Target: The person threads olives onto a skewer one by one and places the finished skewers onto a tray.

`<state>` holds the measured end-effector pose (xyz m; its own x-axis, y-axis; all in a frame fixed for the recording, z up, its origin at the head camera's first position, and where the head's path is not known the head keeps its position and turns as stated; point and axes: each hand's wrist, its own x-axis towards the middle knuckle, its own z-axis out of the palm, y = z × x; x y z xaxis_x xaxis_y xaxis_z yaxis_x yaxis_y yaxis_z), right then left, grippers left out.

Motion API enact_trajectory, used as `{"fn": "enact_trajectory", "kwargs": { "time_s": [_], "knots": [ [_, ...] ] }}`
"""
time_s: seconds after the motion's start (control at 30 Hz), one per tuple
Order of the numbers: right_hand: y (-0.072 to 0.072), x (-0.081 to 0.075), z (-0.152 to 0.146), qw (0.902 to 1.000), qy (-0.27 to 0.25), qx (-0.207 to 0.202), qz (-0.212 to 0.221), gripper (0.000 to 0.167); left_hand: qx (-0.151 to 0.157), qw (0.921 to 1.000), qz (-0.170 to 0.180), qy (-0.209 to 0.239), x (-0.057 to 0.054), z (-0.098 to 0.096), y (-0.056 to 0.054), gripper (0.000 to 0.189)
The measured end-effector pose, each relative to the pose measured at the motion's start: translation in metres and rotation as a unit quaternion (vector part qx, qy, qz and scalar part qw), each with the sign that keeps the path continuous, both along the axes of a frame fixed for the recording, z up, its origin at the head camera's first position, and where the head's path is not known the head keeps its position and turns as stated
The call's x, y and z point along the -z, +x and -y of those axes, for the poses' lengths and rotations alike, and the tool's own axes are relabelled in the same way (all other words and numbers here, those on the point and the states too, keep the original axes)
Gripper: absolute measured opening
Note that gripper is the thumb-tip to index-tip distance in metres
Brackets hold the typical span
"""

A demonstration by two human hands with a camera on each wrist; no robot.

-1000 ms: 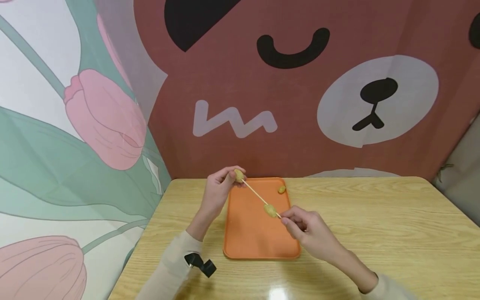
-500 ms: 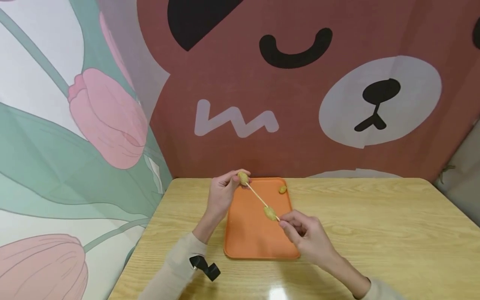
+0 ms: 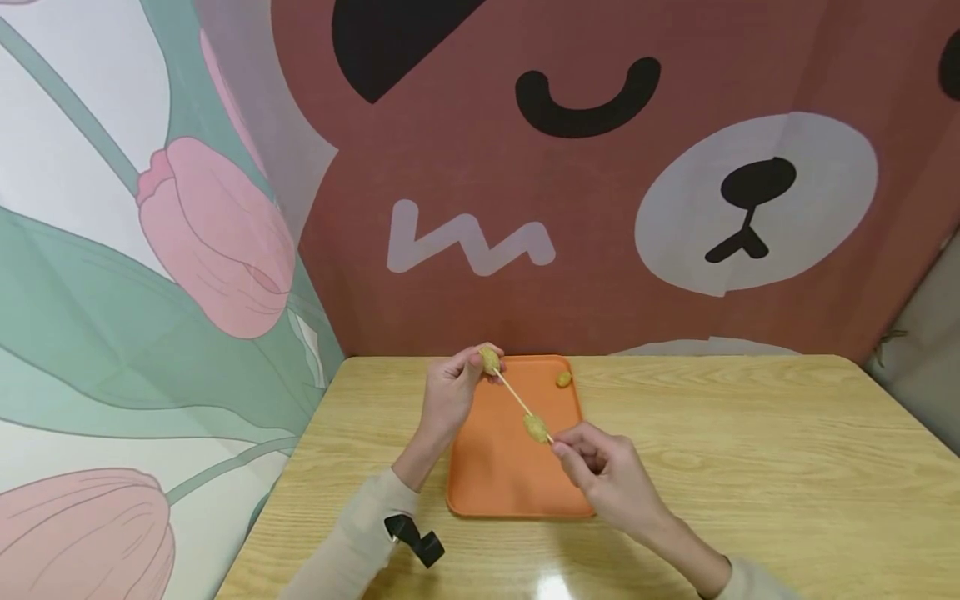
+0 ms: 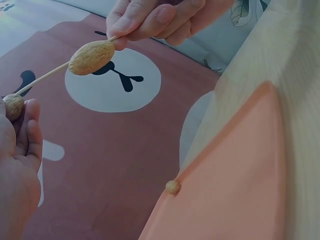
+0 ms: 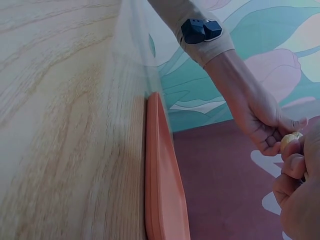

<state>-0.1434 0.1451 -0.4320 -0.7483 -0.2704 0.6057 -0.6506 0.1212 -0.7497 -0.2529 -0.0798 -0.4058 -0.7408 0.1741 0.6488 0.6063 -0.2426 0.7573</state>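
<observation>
A thin wooden skewer (image 3: 512,392) slants through the air above an orange tray (image 3: 480,475). Near its lower end sits a tan, rough-skinned oval ball (image 3: 536,427), threaded through; in the left wrist view this oval ball (image 4: 92,57) looks like a meatball. My right hand (image 3: 611,479) pinches the bare tip of the skewer just below it. At the far end, my left hand (image 3: 448,396) holds a second tan ball (image 3: 489,360) between thumb and fingers, against the skewer's tip. Whether the tip has gone into that ball, I cannot tell.
A further small tan ball (image 3: 564,379) lies in the tray's far right corner. The tray rests on a wood-grain table (image 3: 735,433). A bear-printed cloth (image 3: 585,317) hangs behind the table, with a tulip-printed one (image 3: 210,242) at the left.
My left hand has shifted right and slightly down with its ball, while my right hand has moved a little left. The bare stretch of skewer between the balls looks shorter.
</observation>
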Motion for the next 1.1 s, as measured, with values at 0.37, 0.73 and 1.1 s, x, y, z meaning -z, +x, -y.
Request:
{"fn": "enact_trajectory", "kwargs": {
  "time_s": [0.37, 0.73, 1.1],
  "knots": [
    [0.0, 0.008, 0.007, 0.9998, -0.009, 0.018, -0.009, 0.02, -0.037, 0.9983, -0.033, -0.032, 0.004, -0.006, 0.003, 0.043],
    [0.002, 0.013, 0.006, 0.9994, -0.011, 0.028, -0.019, 0.022, -0.051, 0.9974, -0.015, -0.048, -0.007, -0.016, 0.023, 0.042],
    [0.002, 0.01, 0.007, 0.9991, -0.019, 0.037, -0.009, 0.022, -0.072, 0.9937, -0.066, -0.054, -0.016, -0.022, 0.035, 0.033]
  ]
}}
